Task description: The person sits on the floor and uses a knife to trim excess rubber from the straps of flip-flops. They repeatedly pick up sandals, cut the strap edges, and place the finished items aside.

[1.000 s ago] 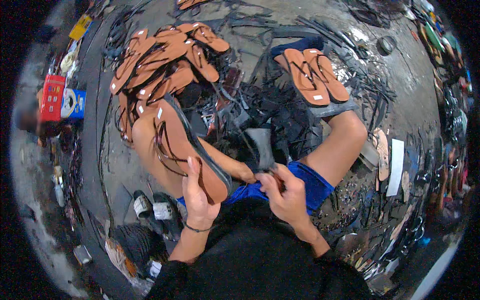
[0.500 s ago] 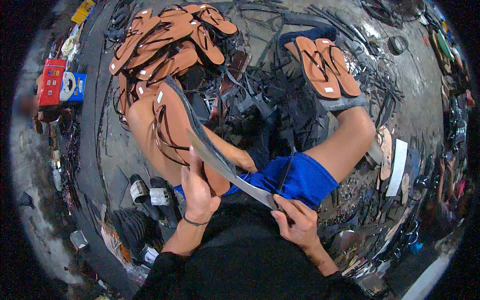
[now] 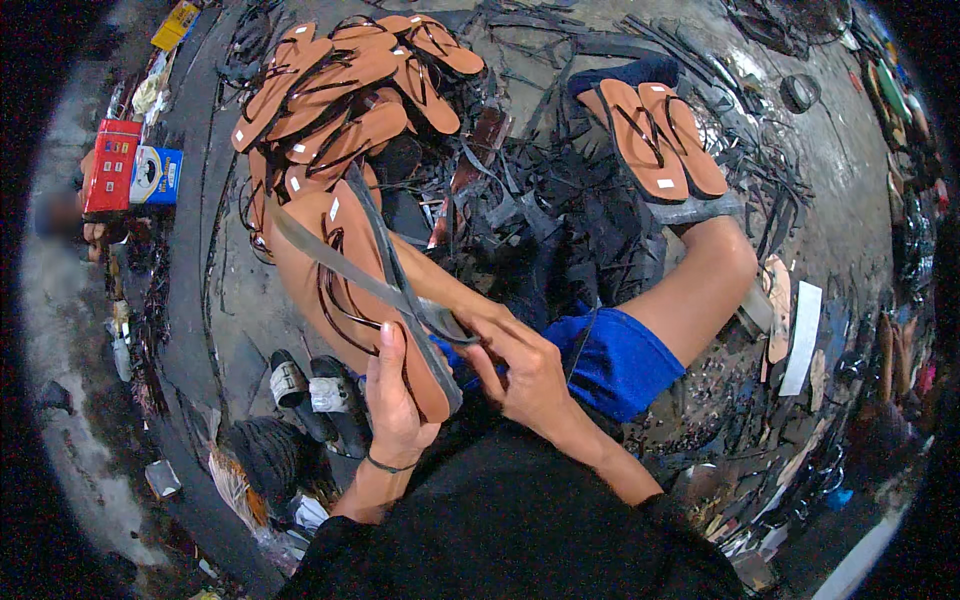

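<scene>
My left hand (image 3: pixel 398 405) grips the heel part of a tan flip-flop (image 3: pixel 418 375) with dark glossy straps and a grey-black sole edge, thumb on its top face. The flip-flop is tilted over my left leg, toe pointing away. A long knife (image 3: pixel 330 258) lies across it, its blade slanting over the straps toward the far left. The knife's near end is in my right hand (image 3: pixel 530 375), whose fingers are closed at the flip-flop's right edge. That hand hides the handle.
Finished-looking tan flip-flops (image 3: pixel 345 85) form a pile at the far left. A pair of flip-flops (image 3: pixel 645 150) rests beyond my right knee. Black scraps (image 3: pixel 540 195) cover the floor between my legs. Dark sandals (image 3: pixel 330 395) and a red box (image 3: pixel 112 165) are at left.
My right hand has moved left and away from me, up to the flip-flop. The knife blade has swung from the flip-flop's right edge to across its straps. My left hand keeps its hold.
</scene>
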A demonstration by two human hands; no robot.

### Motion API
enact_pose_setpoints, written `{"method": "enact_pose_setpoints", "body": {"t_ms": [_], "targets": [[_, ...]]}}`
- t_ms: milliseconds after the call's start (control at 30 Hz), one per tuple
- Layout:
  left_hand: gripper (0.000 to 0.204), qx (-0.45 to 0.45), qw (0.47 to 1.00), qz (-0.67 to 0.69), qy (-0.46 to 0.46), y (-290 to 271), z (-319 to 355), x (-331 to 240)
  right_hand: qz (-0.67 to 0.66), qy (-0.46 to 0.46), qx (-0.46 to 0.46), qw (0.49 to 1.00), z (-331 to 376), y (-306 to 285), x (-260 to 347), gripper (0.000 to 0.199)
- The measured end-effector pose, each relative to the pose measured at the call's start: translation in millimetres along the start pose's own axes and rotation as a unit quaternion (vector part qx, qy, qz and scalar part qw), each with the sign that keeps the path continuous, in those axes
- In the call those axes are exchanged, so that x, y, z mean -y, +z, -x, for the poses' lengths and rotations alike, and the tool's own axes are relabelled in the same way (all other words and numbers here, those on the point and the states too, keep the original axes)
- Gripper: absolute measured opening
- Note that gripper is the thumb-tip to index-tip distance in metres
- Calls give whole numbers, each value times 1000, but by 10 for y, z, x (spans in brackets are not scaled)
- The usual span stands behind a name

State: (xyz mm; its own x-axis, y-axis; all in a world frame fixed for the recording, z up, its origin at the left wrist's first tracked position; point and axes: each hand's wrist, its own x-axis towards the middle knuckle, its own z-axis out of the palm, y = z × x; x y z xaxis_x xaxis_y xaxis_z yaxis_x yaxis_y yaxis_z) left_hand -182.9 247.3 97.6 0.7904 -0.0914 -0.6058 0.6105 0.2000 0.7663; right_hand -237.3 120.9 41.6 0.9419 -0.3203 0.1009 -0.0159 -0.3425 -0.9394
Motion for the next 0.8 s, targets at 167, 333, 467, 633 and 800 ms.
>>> {"method": "enact_pose_setpoints", "body": {"t_ms": [167,333,467,633,800], "targets": [[39,21,997,77,-2,93,39,-134,59,-91,-45,993,-349,216,-93,44],[39,72,977,201,4,30,-42,-204,88,-138,-64,984,-622,271,-17,52],[41,94,960,263,3,17,-38,-284,127,-169,-66,975,-744,343,11,60],[43,55,989,120,-69,-142,152,-31,117,-10,-19,993,-1143,237,116,32],[40,128,943,-280,127,-426,112,409,-235,253,88,934,-1100,-276,-238,38]]}}
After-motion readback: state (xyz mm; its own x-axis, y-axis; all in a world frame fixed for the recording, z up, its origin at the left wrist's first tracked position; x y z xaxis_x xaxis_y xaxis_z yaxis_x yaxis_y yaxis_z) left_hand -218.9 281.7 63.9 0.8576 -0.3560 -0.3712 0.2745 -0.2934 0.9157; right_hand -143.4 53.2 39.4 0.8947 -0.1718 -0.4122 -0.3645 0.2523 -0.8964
